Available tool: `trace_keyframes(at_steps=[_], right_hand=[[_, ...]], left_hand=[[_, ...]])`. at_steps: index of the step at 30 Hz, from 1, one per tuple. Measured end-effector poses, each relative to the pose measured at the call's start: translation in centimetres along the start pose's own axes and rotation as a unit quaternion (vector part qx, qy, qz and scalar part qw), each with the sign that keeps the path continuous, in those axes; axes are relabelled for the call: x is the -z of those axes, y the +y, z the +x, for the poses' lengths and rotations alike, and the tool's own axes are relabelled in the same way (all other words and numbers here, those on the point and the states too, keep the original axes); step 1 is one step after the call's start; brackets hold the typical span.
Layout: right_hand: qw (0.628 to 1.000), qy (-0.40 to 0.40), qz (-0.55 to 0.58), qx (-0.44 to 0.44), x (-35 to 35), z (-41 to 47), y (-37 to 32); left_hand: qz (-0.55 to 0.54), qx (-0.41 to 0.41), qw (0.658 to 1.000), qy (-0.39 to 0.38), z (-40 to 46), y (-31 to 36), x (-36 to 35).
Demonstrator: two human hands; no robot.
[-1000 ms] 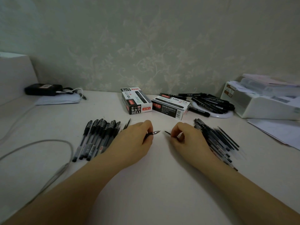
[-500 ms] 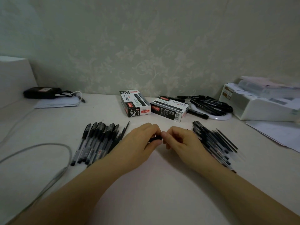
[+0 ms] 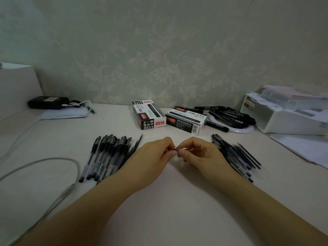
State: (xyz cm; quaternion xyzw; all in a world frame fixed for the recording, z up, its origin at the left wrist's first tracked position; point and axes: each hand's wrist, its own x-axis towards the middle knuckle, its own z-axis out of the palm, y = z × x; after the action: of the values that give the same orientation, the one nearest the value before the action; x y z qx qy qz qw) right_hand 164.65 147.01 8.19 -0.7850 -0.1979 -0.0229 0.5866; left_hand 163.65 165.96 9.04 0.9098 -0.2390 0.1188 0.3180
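Observation:
My left hand [image 3: 156, 155] and my right hand [image 3: 198, 153] meet fingertip to fingertip over the white desk [image 3: 168, 201]. Between them they pinch a small pen part [image 3: 177, 149]: a dark end shows at the left fingers and a thin metal tip at the right fingers. Most of the part is hidden by the fingers. A row of capped black pens [image 3: 106, 155] lies left of my left hand. A heap of pens and thin refills [image 3: 236, 157] lies right of my right hand.
Two black-and-white pen boxes [image 3: 150, 115] [image 3: 186, 121] stand behind the hands. Black markers [image 3: 230, 116] pile on a white ring at the back right, beside a white organiser [image 3: 287, 118] and papers [image 3: 301, 148]. A grey cable [image 3: 53, 160] loops at left; a black device [image 3: 47, 102] sits far left.
The hands were apart, the left holding a pen tip and the right a thin piece. They came together and now pinch the part jointly at the centre.

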Motion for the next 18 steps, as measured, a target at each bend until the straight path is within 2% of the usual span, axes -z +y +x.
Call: trace_keyframes(at_steps=[8,14,18], right_hand=[[0.999,0.027,0.0,-0.018,-0.37,0.04,0.02],[1.0,-0.001,0.027,-0.015,0.19,0.18,0.46],[0.999,0.013,0.024,-0.034,-0.09,0.11,0.15]], left_hand=[[-0.009,-0.017,1.0,0.012,0.02,-0.4,-0.18],[0.002,-0.016,1.0,0.013,0.0,-0.61,-0.26],[0.002,-0.016,1.0,0.011,0.05,-0.5,-0.33]])
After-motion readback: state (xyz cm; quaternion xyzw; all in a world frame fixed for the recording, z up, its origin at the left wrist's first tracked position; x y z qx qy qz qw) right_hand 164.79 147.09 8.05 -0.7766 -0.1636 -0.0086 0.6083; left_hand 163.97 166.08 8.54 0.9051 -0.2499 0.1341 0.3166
